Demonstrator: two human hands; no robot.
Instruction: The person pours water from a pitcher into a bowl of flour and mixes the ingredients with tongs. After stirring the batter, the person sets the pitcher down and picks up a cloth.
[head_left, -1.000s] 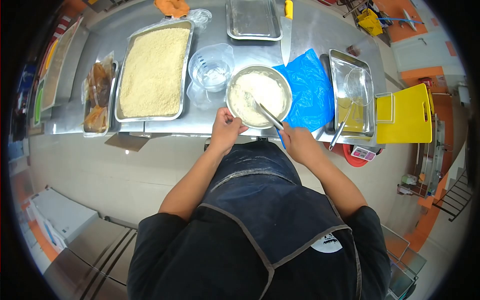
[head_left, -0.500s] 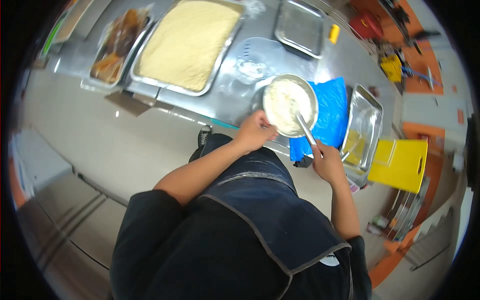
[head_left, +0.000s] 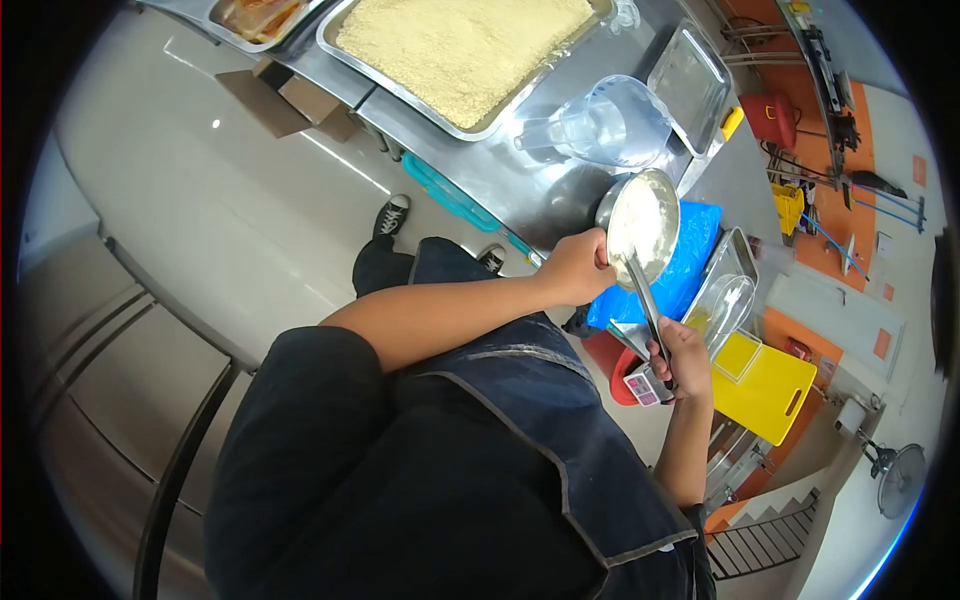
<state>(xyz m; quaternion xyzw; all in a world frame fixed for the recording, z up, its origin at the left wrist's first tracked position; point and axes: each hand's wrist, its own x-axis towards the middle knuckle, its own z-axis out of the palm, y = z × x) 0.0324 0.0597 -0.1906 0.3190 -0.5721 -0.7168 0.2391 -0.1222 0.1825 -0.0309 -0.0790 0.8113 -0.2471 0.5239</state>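
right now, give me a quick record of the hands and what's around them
left hand: grips rim of metal bowl
right hand: holds metal utensil, its end in the bowl
bowl contents: white mixture
blue plastic sheet: on the counter by the bowl
nearby: measuring jug, breadcrumb tray, yellow cutting board

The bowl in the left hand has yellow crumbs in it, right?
No. The head view shows the bowl in the left hand has a white mix in it; the yellow crumbs are in the tray.
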